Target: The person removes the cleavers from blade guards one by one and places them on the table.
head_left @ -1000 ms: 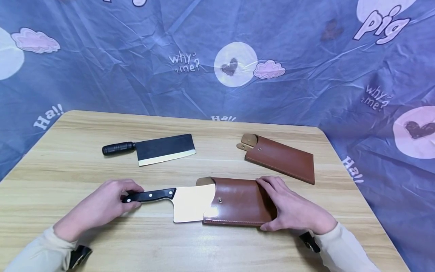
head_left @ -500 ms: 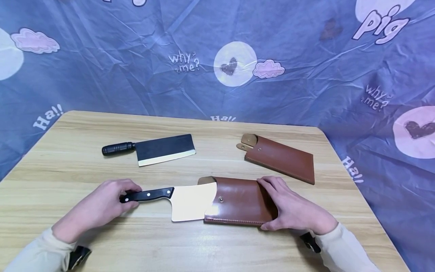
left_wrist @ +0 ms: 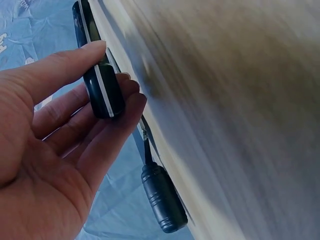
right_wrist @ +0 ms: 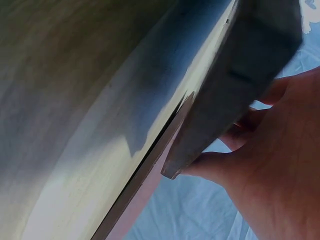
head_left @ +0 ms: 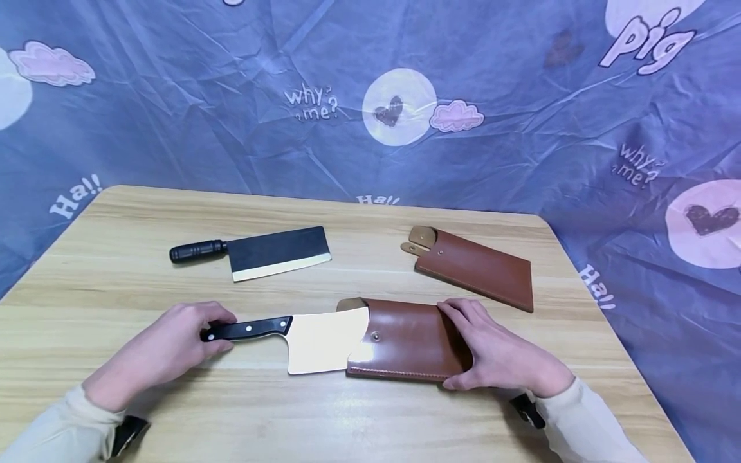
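Head view: left hand [head_left: 168,347] pinches the black handle of a cleaver [head_left: 289,335], whose pale blade has slid further left out of the brown leather sheath [head_left: 405,347] than a second ago, so the draw looks about half done; right hand [head_left: 498,354] clamps the sheath's right end on the near table [head_left: 116,270]

The cleaver [head_left: 301,337] in the near brown leather sheath [head_left: 408,347] has a pale, shiny blade and a black handle with silver rivets. The second cleaver [head_left: 260,252] is dark-bladed with a light edge and black ribbed handle. The second sheath [head_left: 475,269] is brown with tan tabs. The surface [head_left: 116,270] is light wood grain. The backdrop cloth [head_left: 231,96] is blue-violet with pink clouds, hearts and white lettering.
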`<state>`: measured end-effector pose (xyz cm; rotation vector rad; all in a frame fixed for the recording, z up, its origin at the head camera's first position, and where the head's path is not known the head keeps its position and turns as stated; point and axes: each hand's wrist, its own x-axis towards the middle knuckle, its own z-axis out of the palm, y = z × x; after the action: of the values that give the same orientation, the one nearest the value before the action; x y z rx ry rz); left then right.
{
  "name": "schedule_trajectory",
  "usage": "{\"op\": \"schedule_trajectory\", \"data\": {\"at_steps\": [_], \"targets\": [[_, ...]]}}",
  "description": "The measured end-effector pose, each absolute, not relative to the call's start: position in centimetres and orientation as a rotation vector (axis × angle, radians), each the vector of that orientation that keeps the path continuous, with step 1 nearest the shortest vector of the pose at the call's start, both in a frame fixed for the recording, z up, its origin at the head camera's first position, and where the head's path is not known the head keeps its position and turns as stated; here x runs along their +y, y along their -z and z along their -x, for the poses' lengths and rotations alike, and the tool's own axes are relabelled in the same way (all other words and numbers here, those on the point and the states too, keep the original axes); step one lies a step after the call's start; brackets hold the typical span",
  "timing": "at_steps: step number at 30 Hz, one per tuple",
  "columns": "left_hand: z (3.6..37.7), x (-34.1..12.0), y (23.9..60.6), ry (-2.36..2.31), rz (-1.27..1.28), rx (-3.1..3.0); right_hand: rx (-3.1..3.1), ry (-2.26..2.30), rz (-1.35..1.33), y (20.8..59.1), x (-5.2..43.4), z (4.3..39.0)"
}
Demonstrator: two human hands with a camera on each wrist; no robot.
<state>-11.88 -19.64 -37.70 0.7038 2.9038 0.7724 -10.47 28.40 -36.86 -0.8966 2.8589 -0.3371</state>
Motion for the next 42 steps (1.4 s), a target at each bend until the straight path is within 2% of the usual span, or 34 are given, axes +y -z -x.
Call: {"op": "schedule_trajectory", "data": {"at_steps": [42], "targets": [[12.2, -20.9, 37.9, -0.790, -0.707, 2.938, 2.875, 0.340, 0.869, 37.0, 29.0, 10.5]]}}
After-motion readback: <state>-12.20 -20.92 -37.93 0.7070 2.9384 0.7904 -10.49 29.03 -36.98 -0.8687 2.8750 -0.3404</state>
